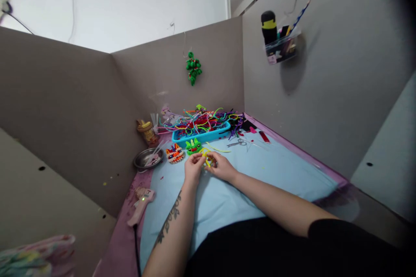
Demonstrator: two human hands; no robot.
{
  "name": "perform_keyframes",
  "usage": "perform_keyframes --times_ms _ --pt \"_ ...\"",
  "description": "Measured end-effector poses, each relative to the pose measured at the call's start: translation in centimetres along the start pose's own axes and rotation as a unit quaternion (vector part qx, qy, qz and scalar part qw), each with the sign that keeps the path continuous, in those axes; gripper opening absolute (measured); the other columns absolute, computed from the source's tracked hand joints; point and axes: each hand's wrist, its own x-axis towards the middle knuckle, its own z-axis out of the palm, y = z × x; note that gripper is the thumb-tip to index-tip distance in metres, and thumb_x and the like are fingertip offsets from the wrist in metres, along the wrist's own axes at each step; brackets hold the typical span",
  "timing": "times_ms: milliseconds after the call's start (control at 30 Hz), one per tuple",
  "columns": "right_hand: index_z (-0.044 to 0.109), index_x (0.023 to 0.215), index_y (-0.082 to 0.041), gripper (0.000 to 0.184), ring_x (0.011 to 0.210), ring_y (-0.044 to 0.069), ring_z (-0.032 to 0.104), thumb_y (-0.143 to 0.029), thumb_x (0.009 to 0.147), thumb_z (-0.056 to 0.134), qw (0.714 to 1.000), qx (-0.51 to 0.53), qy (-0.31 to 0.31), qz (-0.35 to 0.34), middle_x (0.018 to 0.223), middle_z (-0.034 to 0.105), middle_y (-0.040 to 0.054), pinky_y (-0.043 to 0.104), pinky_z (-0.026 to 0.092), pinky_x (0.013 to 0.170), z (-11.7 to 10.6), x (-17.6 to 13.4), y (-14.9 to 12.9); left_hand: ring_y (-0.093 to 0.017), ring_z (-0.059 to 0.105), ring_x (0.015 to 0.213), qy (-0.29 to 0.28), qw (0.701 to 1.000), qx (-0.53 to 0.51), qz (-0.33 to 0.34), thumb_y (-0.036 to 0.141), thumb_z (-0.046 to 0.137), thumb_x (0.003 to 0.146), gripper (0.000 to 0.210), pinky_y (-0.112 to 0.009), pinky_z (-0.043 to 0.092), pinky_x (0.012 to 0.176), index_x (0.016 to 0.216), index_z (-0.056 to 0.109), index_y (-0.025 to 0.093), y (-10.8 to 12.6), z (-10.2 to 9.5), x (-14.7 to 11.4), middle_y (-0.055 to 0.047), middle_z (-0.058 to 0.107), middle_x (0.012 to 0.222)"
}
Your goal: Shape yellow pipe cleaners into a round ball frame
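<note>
Between my two hands is a yellow pipe cleaner (208, 161), bent into loops. My left hand (194, 167) pinches it from the left, thumb and fingertips together. From the right, my right hand (222, 166) grips it with curled fingers. Just beyond my hands sits a green pipe-cleaner figure (193, 147) with eyes and a red mouth. Left of it lies an orange and white pipe-cleaner figure (175, 154). A straight pale-yellow pipe cleaner (217, 148) rests on the blue cloth (253, 177) behind my right hand.
A blue tray (201, 136) heaped with coloured pipe cleaners stands at the back. Scissors (238, 143) lie to the right. On the left are a metal bowl (148, 160), a jar (147, 133) and a corded pink glue gun (142, 207). Grey partitions (182, 77) enclose the table.
</note>
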Motion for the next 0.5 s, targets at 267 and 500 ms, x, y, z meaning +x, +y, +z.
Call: perform_keyframes --times_ms 267,500 --pt "0.054 0.1 -0.019 0.022 0.076 0.017 0.053 -0.02 0.079 0.05 0.991 -0.105 0.044 -0.069 0.09 0.058 0.006 0.031 0.044 0.072 -0.5 -0.1 -0.3 -0.011 0.059 0.059 -0.016 0.999 0.023 0.021 0.03 0.076 0.053 0.034 -0.023 0.044 0.06 0.079 0.061 0.013 -0.2 0.1 0.0 -0.002 0.064 0.065" --pt "0.056 0.088 -0.02 0.01 0.091 0.022 0.048 -0.019 0.081 0.049 0.976 -0.145 0.085 -0.139 0.089 0.054 0.0082 0.038 0.041 0.082 -0.7 -0.1 -1.0 -0.011 0.058 0.058 -0.02 0.998 0.048 0.024 0.03 0.075 0.053 0.033 -0.023 0.044 0.059 0.077 0.061 0.012 -0.5 0.2 -0.1 -0.001 0.063 0.063"
